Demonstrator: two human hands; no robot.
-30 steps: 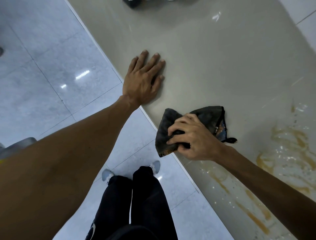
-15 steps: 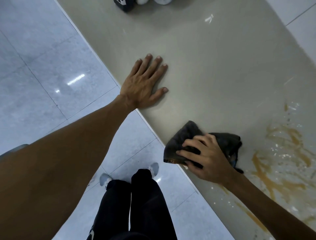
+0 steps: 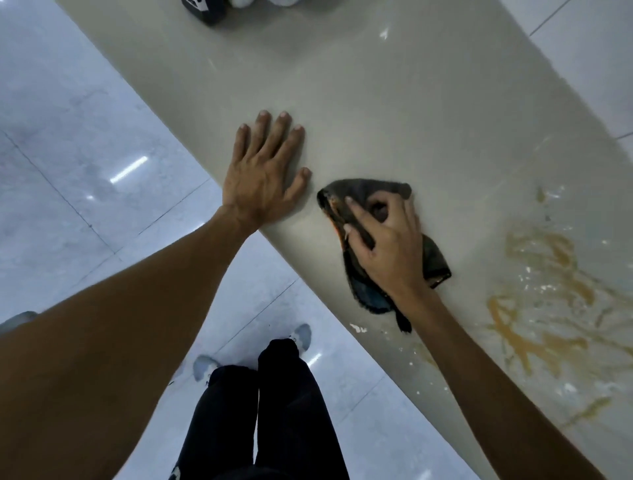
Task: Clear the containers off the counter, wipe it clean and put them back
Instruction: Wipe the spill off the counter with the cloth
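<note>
The beige counter (image 3: 394,102) runs diagonally through the view. My right hand (image 3: 387,246) presses a dark grey cloth (image 3: 435,260) flat on it near the front edge, fingers gripping the cloth. My left hand (image 3: 263,174) lies flat and open on the counter just left of the cloth, palm down, holding nothing. A brown smeared stain with white flecks (image 3: 544,301) covers the counter to the right of the cloth. At the far top edge stand a black container (image 3: 205,10) and two white ones (image 3: 284,2), mostly cut off.
The counter's front edge (image 3: 308,284) drops to a pale tiled floor (image 3: 85,154) on the left. My legs in black trousers (image 3: 267,411) and white shoes stand close to the edge. A pale tiled wall (image 3: 582,51) lies behind the counter at right.
My right hand has swept the cloth along the counter's front edge and then forward, ending close beside my left hand. The left hand stays flat on the counter.
</note>
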